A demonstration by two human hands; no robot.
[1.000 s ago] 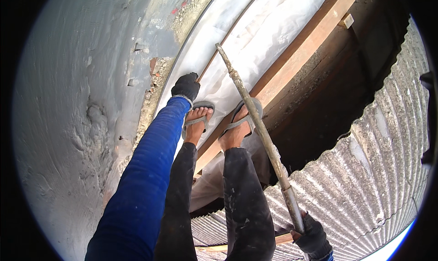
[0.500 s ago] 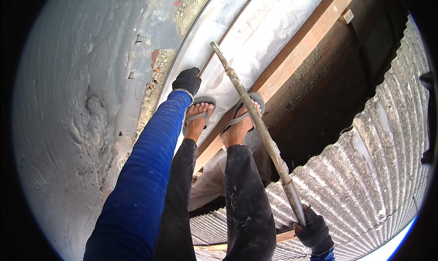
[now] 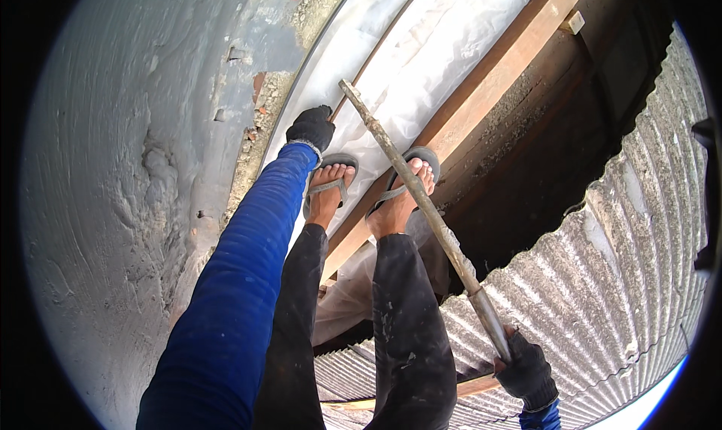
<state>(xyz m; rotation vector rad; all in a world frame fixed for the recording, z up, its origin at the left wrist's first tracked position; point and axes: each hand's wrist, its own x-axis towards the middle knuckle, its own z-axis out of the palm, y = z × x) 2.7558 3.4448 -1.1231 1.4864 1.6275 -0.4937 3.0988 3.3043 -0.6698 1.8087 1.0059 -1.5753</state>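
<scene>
My right hand (image 3: pixel 529 371), in a black fingerless glove, is wrapped round the lower end of a long, dirty pole (image 3: pixel 423 199) crusted with grey residue. The pole slants up and left in front of my right foot, its far tip over the white sheeting (image 3: pixel 440 62). My left hand (image 3: pixel 310 129), also in a black glove, is closed at the lower end of a thin brown strip (image 3: pixel 385 35) that runs up along the sheeting. Most of its fingers are turned away from view.
My sandalled feet stand on the sheeting and a wooden beam (image 3: pixel 492 77). Right of the beam is a dark opening (image 3: pixel 541 182), bordered by corrugated roofing sheets (image 3: pixel 602 280). A rough grey plastered wall (image 3: pixel 113 204) rises on the left.
The pole has shifted slightly, its far tip now a little lower and further left. My right hand has edged to the right with it. My left hand has barely moved.
</scene>
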